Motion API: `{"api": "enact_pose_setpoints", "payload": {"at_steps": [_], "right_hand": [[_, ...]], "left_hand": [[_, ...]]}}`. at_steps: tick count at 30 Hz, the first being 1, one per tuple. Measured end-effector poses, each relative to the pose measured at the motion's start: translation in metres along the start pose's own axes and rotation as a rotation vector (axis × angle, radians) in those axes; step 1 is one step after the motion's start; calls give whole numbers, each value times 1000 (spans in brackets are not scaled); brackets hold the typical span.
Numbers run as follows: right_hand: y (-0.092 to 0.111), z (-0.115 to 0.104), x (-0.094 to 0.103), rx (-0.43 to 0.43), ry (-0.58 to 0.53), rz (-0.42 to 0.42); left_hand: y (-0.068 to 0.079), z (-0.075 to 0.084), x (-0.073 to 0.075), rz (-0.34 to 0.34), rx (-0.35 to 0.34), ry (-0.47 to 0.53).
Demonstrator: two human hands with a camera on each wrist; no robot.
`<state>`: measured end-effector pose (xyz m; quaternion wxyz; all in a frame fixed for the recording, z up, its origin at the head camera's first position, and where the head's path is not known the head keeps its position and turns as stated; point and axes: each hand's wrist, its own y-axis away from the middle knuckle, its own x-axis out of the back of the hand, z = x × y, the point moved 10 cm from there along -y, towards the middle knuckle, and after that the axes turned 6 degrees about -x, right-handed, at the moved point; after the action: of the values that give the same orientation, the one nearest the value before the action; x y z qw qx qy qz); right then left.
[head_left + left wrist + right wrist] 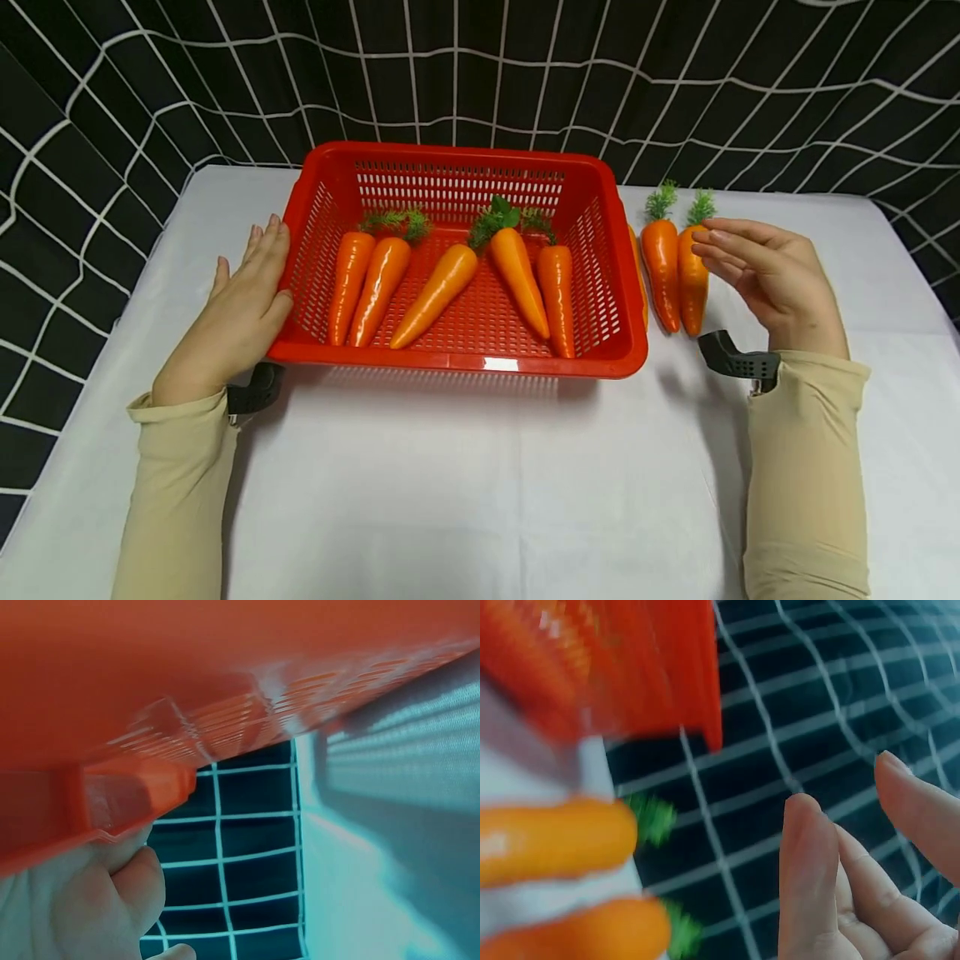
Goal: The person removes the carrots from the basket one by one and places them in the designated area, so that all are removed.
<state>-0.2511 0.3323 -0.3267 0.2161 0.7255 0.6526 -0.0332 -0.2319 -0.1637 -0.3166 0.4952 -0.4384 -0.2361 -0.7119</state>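
Note:
My left hand (238, 310) lies along the left rim of a red plastic basket (457, 362), its fingers straight and touching the side. In the left wrist view the basket's slotted wall (225, 720) rises right beside that hand (90, 900). Several orange toy carrots (437, 292) with green tops lie inside the basket. Over the right part of the table, my right hand (783, 279) hovers with loosely bent fingers and holds nothing. Its fingertips overlap one carrot (693, 287) in the head view; another carrot (660, 275) lies close beside that one.
A sliver of another orange carrot (640, 279) shows at the basket's right wall, mostly hidden by it. The white table cloth (450, 492) spreads in front. Behind and to the sides stands a black backdrop with a white grid (525, 75).

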Motion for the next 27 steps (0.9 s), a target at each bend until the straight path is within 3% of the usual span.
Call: {"api": "enact_pose_setpoints", "payload": {"at_steps": [4,9,17,27], "right_hand": [[7,-11,-39,20,76,-126],[11,-18,-86,33,218,-223],[7,-5,-147,-17,426,-369],[2,2,-203,-5,616,-438]], "left_hand": [[-1,-1,-2,0,2,2],[-2,-3,-3,-1,6,7],[-2,-1,-4,3,2,1],[-2,1,0,17,-9,-3]]}}
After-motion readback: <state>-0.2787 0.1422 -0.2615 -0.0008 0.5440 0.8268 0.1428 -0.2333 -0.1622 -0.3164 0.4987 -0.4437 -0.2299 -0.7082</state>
